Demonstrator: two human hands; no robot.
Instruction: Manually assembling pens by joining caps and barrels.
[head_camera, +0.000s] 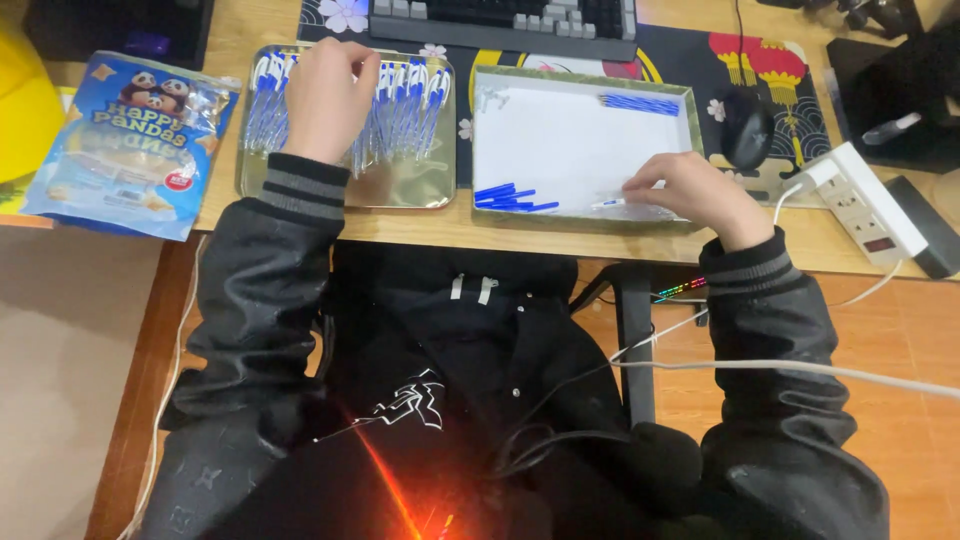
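Resting on a heap of pens (405, 105), the left hand (328, 95) lies knuckles up with its fingers curled down into them; whether it grips any cannot be told. The pens, clear with blue caps, fill a shiny metal tray (400, 190) at the desk's near edge. The right hand (690, 190) sits in the white box (570, 140) just beside the tray, its fingertips pinched on a clear pen (615, 203) lying on the box floor near the front wall. Loose blue caps (510, 197) lie in the box's near left corner, and a row of blue refills (640, 104) lies at its far right.

Both containers stand on a wooden desk (450, 228). Behind them a patterned mat (780, 90) carries a keyboard (505, 20) and a black mouse (745, 130). A white power strip (865, 205) sits at the right, its cable trailing off the edge. A blue snack bag (125, 140) lies at the left, beside something yellow (25, 105). Below the desk edge are the person's black jacket and an orange tiled floor (900, 330).
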